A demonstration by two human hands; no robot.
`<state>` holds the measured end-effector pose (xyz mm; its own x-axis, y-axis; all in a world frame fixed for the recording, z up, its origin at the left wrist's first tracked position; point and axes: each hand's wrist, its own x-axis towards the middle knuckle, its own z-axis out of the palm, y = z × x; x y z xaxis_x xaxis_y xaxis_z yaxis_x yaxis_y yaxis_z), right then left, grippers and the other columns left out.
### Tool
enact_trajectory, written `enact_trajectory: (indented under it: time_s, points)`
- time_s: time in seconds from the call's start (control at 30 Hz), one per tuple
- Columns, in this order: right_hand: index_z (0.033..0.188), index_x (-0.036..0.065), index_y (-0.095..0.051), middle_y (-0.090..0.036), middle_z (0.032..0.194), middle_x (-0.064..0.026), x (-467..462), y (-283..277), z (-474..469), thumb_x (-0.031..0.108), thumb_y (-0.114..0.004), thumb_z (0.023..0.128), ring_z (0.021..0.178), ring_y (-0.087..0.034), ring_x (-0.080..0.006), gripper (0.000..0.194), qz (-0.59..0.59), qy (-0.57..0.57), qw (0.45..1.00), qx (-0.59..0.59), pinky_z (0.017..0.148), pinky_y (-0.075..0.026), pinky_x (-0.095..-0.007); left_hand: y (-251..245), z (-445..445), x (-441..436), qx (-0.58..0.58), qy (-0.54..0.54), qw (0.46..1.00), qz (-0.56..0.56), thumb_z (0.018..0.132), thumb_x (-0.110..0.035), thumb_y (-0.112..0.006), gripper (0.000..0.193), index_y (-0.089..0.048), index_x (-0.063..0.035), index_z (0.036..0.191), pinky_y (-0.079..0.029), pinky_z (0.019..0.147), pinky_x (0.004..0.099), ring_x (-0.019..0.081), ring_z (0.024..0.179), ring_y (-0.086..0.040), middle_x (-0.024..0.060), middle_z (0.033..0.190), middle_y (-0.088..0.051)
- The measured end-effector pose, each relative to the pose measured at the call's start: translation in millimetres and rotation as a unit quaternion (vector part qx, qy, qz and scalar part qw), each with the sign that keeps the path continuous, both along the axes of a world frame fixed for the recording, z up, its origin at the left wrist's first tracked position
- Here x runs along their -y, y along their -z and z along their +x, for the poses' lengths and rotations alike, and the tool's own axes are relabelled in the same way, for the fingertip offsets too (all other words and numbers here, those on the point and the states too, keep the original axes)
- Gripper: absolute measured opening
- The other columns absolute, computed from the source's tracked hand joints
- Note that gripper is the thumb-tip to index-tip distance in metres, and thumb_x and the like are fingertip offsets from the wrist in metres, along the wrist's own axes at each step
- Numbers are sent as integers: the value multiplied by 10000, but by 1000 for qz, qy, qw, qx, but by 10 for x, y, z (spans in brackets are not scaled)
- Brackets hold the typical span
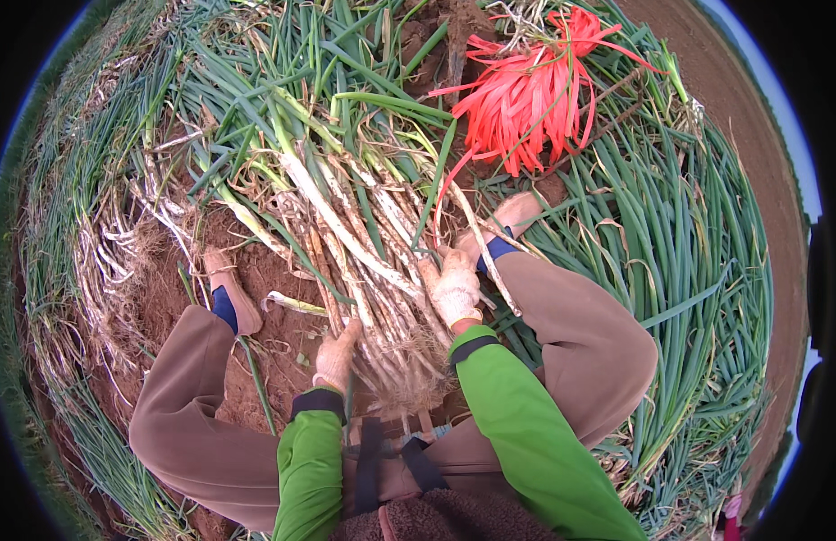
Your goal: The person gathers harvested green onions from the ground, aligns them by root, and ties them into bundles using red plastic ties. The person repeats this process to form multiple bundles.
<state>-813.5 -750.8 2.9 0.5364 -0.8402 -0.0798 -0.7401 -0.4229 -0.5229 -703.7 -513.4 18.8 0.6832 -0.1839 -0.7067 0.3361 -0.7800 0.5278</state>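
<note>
A bundle of long green onions lies between my legs, with white, soil-stained stalks. Their roots point toward me and the green leaves away. My left hand, in a pale knit glove, grips the left edge of the bundle near the roots; its fingertips are partly hidden by stalks. On the right side, my gloved right hand rests against the stalks. Its fingers hold the end of a red plastic strip, which leads up to a bunch of red strips. One loose stalk crosses beside my right hand.
Piled green onions lie on my right, and more with bare roots on my left. Brown soil shows between my feet. A cut stalk piece lies there. Beyond the right pile runs a bare dirt strip.
</note>
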Motion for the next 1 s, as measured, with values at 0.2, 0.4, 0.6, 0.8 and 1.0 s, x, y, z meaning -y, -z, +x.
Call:
enact_trajectory:
  time_s: [0.2,0.4,0.6,0.8,1.0]
  points:
    - [1428,-41,-514,-578,1335,-365,417,311,-212,704,-532,914,1294,-550,-463,906,251,40,963,-87,1086,-434,-486,374,-12,-80,-112,-168,963,-181,839,-593,-731,1031,-392,129,1493,-412,1080,366,319,1300,-537,263,1439,-533]
    - [1362,-82,-573,-575,1346,-364,188,50,-96,854,-440,843,1308,-538,-470,1078,418,-8,906,-71,1100,-400,-482,292,-9,175,-188,-197,923,-272,940,-427,-700,721,-499,30,1460,-440,1054,389,268,1200,-595,147,1387,-597]
    - [1335,70,-646,-655,1212,-285,-249,-412,46,704,-526,925,1152,-621,-405,764,483,-102,870,1,966,-467,-415,-15,182,-504,-215,-275,824,-446,1013,-364,-607,551,-543,-15,1435,-489,1063,482,315,1227,-619,164,1383,-619]
    - [1219,-34,-689,-654,1264,-301,-323,-440,362,565,-562,919,1191,-646,-416,681,380,-184,884,-199,1056,-480,-459,467,478,-1007,-71,12,990,-121,1041,-455,-504,582,-560,2,1397,-536,947,483,327,1164,-656,197,1306,-661]
    - [1381,59,-532,-653,1184,-176,758,-138,385,394,-781,779,1143,-601,-347,733,-119,-50,991,-44,1005,-466,-487,772,106,-831,-112,-288,940,-144,1027,-527,-500,665,-556,16,1406,-490,915,381,290,1050,-654,185,1152,-690]
